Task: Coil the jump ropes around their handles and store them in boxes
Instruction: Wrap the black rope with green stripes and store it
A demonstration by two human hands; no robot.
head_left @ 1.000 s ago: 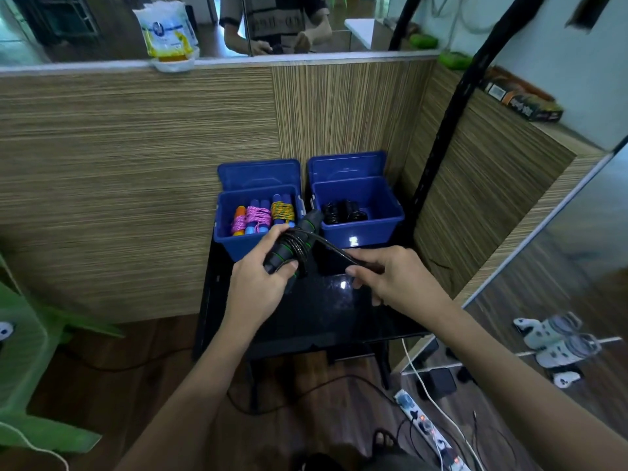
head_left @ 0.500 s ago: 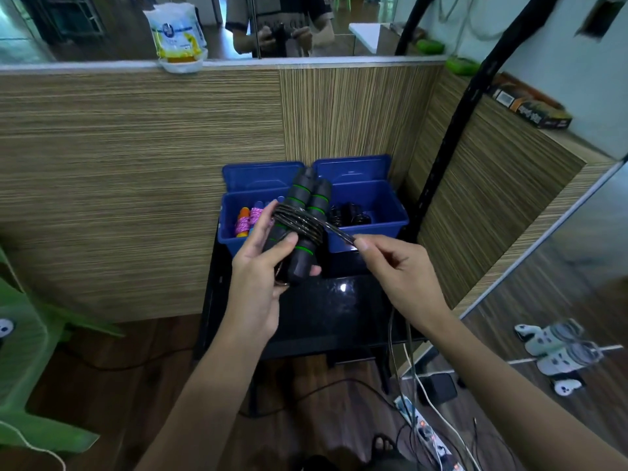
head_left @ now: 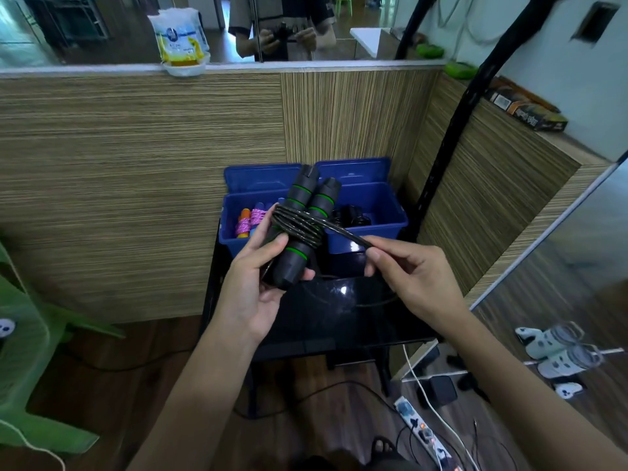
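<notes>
We see the left hand gripping a pair of black handles with green rings, held side by side, tilted slightly, above the black tabletop. Several turns of black rope cross the handles. The right hand pinches the free rope end, drawn taut from the coil. The raised handles partly hide two open blue boxes at the back of the tabletop. The left box holds coloured ropes, pink and orange; the right box holds a dark bundle. Behind them stands a striped wood partition, with a black pole leaning just right of the boxes. On the floor lie a power strip and cables.
</notes>
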